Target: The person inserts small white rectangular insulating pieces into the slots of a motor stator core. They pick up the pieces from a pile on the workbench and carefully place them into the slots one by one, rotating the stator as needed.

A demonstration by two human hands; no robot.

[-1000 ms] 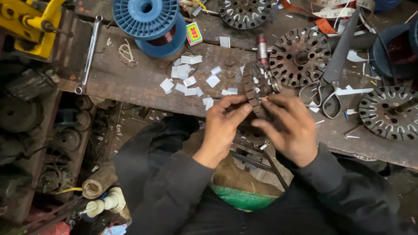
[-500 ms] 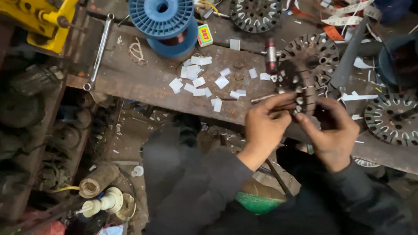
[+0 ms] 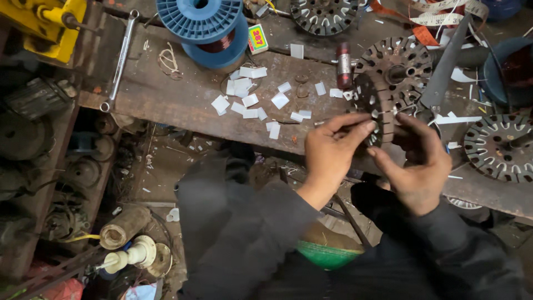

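Bare bench strip (image 3: pixel 166 103) left of the left hand (image 3: pixel 330 153): open, only small white paper slips (image 3: pixel 250 100) scattered on it. Far left blocked by blue wire spool (image 3: pixel 202 28) and long spanner (image 3: pixel 117 60). Right hand (image 3: pixel 416 164) hemmed in: slotted stator discs (image 3: pixel 497 147) right, another disc (image 3: pixel 397 66) and scissors (image 3: pixel 441 75) just beyond. Near side, below bench edge: open gap over the lap.
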